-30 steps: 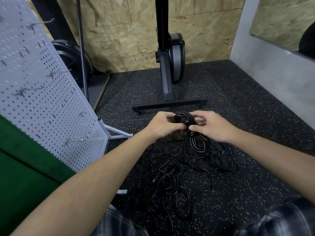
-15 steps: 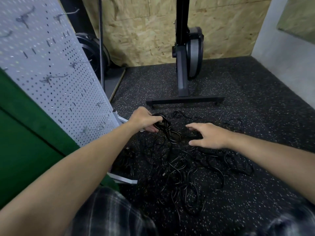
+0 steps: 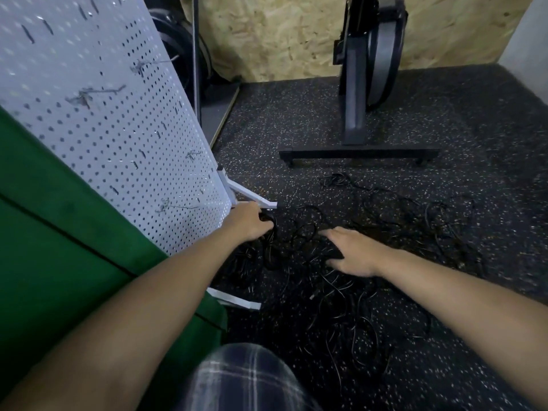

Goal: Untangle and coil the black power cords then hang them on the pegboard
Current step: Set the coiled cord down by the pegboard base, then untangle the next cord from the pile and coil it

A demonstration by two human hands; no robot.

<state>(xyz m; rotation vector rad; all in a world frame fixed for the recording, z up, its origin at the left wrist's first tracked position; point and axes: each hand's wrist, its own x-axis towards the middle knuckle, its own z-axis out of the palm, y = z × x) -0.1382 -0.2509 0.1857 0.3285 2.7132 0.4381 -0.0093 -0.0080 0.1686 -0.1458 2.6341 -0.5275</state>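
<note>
A tangle of black power cords [image 3: 370, 262] lies spread over the speckled black floor. My left hand [image 3: 247, 222] is closed around a coiled black cord [image 3: 271, 229], held low beside the foot of the pegboard. My right hand [image 3: 354, 252] hovers flat over the tangle with its fingers apart, holding nothing. The white pegboard [image 3: 118, 120] stands tilted at the left, with several metal hooks [image 3: 175, 206] sticking out of it and nothing hanging on them.
The pegboard's white feet [image 3: 252, 200] reach onto the floor near my left hand. A black exercise machine [image 3: 364, 84] with a floor bar [image 3: 358, 154] stands behind the cords. A green panel [image 3: 59, 232] is at the left. My checked trouser knee [image 3: 246, 381] is at the bottom.
My right hand let go of the coil and dropped over the tangle. My left hand carried the coiled cord left toward the pegboard's foot. My view turned left and down.
</note>
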